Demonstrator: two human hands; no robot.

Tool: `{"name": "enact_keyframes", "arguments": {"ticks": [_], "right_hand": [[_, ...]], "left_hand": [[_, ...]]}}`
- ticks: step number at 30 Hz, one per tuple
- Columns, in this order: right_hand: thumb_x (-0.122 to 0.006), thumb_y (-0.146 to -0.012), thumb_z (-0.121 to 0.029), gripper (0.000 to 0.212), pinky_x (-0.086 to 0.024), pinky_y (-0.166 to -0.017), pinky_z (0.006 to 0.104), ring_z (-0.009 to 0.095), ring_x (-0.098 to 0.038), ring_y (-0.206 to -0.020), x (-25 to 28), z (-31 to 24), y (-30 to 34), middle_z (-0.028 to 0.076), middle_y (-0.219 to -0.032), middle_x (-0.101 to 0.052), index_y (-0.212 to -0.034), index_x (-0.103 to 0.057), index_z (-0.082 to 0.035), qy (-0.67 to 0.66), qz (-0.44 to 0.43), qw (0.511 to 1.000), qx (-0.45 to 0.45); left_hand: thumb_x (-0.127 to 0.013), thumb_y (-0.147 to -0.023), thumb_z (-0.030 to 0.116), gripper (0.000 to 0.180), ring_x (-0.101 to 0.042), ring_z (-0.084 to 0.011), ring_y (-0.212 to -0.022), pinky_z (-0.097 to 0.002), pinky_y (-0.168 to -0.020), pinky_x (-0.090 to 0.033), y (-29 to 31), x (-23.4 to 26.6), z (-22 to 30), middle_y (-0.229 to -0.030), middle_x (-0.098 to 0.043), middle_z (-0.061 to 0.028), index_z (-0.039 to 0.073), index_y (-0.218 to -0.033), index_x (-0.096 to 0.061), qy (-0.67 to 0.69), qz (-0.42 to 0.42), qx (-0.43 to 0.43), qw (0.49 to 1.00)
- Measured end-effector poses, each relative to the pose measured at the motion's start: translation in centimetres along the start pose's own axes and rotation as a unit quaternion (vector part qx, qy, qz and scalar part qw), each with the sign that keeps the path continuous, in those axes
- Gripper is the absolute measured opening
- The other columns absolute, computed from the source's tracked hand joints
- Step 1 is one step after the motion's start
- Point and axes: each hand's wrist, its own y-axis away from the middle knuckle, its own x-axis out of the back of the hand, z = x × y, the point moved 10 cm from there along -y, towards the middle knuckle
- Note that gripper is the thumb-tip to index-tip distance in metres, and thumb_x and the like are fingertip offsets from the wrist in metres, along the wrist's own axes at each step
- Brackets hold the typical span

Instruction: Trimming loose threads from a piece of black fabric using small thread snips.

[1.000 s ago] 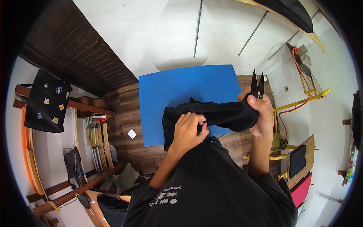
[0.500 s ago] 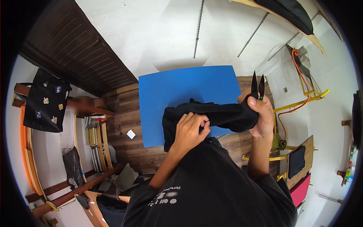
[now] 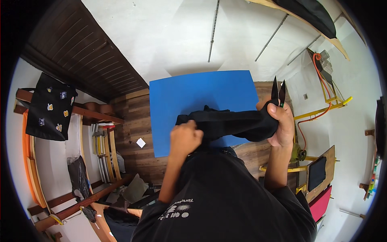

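Note:
A piece of black cloth [image 3: 229, 123] stretches sideways over the blue tabletop [image 3: 201, 90], its far end draped over my right hand [image 3: 283, 123]. That hand grips the cloth's end and also holds a pair of thread snips [image 3: 278, 91], whose two dark blades point away from me, slightly apart. My left hand [image 3: 186, 139] is at the cloth's left end with its fingers curled in, somewhat blurred. Whether a bit of cloth or something finer is pinched in it, I cannot make out.
A white scrap [image 3: 140, 142] lies on the wooden floor left of the table. At far left a black printed bag [image 3: 50, 109] hangs from a wooden rack. To the right stands a yellow metal frame [image 3: 322, 113] with an orange hose. A dark slatted door [image 3: 80, 48] is behind.
My left hand has drawn left and toward me from the middle of the cloth, its fingers now more curled. The right hand with cloth and snips has stayed nearly in place.

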Motion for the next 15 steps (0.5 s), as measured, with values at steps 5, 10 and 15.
{"name": "enact_keyframes", "arguments": {"ticks": [5,10,15], "right_hand": [[-0.062,-0.081,-0.024,0.024,-0.035,-0.052,0.0219,0.008,-0.047,-0.059,-0.2,0.3,-0.2,0.003,-0.069,-0.053,-0.080,-0.059,0.000,0.006,0.014,1.000,0.001],[-0.063,-0.081,-0.023,0.023,-0.035,-0.052,0.0218,0.008,-0.047,-0.058,-1.4,1.1,-0.7,0.003,-0.068,-0.053,-0.077,-0.058,0.000,0.008,-0.030,0.999,-0.029],[-0.069,-0.084,-0.012,0.011,-0.035,-0.053,0.0186,0.001,-0.047,-0.062,-4.2,1.1,-0.8,-0.005,-0.068,-0.057,-0.085,-0.065,-0.002,0.079,-0.085,0.993,-0.012]], "left_hand": [[-0.062,-0.079,0.019,0.022,-0.061,-0.0338,-0.068,-0.0420,-0.065,-0.048,1.0,4.3,-8.5,-0.065,-0.059,-0.0156,0.003,-0.067,-0.054,-0.100,0.039,0.144,0.984],[-0.080,-0.070,0.024,0.038,-0.061,-0.0282,-0.089,-0.0369,-0.079,-0.047,-1.9,8.1,-2.5,-0.087,-0.060,-0.0145,0.002,-0.080,-0.052,0.227,0.039,0.061,0.971],[-0.086,-0.064,0.029,0.069,-0.058,-0.0253,-0.107,-0.0359,-0.091,-0.045,-4.5,9.7,9.9,-0.116,-0.060,-0.0164,0.004,-0.118,-0.052,0.454,-0.080,-0.141,0.876]]}}
